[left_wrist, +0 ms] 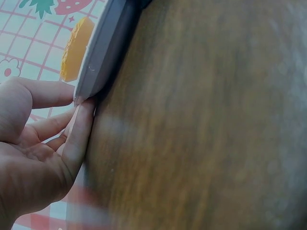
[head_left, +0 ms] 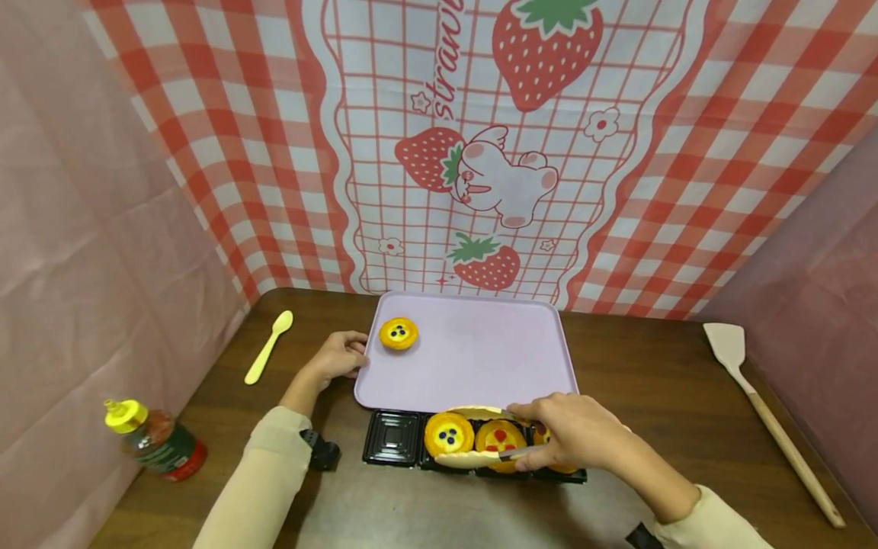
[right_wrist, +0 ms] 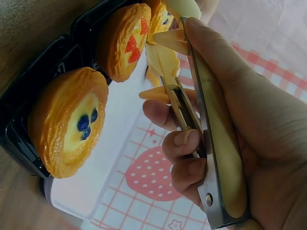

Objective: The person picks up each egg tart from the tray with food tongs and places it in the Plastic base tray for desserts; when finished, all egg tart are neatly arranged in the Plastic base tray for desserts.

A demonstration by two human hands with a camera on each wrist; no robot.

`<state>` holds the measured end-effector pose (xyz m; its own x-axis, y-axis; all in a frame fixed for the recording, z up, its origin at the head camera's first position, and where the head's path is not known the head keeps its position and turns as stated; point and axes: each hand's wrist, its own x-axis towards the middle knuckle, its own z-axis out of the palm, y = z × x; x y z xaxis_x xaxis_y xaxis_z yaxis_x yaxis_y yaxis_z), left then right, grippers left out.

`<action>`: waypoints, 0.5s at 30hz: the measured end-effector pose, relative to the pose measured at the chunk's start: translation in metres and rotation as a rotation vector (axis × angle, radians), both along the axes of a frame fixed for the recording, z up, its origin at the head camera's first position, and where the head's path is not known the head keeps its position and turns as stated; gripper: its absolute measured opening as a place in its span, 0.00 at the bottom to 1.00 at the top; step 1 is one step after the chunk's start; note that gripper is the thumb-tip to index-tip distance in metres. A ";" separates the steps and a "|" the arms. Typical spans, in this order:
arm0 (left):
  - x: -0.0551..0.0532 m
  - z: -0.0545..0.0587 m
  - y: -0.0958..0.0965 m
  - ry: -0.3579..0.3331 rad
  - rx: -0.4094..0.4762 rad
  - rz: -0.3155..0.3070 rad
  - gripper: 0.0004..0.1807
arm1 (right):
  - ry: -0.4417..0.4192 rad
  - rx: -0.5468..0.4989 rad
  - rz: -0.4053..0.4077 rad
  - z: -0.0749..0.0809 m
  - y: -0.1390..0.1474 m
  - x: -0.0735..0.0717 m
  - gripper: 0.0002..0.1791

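My left hand [head_left: 339,354] pinches the left rim of a lilac tray [head_left: 480,351]; the left wrist view shows the thumb and a finger on that rim [left_wrist: 88,72]. On the tray, at its left, sits a blueberry-topped tart [head_left: 398,333]. My right hand [head_left: 576,431] grips metal tongs [right_wrist: 211,129] with cream-coloured tips. Those tips [head_left: 466,460] stand on either side of another blueberry tart [head_left: 449,435] in a black compartment box [head_left: 392,436]. To its right are a strawberry tart [head_left: 499,436] and a further tart [right_wrist: 72,124], partly hidden by my right hand in the head view.
A yellow spoon [head_left: 269,347] lies left of the tray. Nearer the left edge stands a yellow-capped squeeze bottle [head_left: 161,442]. At the far right lies a spatula [head_left: 775,427] with a wooden handle. A strawberry-print cloth [head_left: 439,213] hangs behind the table.
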<state>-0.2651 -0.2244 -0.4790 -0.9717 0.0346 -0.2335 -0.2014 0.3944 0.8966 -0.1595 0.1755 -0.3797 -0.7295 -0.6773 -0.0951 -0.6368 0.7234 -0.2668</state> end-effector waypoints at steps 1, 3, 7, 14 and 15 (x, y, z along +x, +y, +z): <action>0.000 0.000 0.000 0.001 -0.002 0.000 0.28 | 0.003 -0.005 0.001 -0.001 0.000 0.000 0.41; 0.000 0.000 0.000 0.000 -0.003 0.000 0.28 | 0.008 -0.012 0.004 -0.002 0.000 0.000 0.41; 0.000 0.000 0.002 -0.005 -0.004 -0.003 0.28 | 0.015 -0.018 0.008 -0.003 0.000 0.001 0.41; 0.001 0.001 0.002 -0.004 -0.010 0.001 0.28 | 0.023 -0.017 -0.016 -0.004 -0.001 0.001 0.45; 0.001 0.000 0.002 -0.003 -0.010 0.000 0.28 | 0.022 -0.019 -0.020 -0.004 -0.001 0.002 0.46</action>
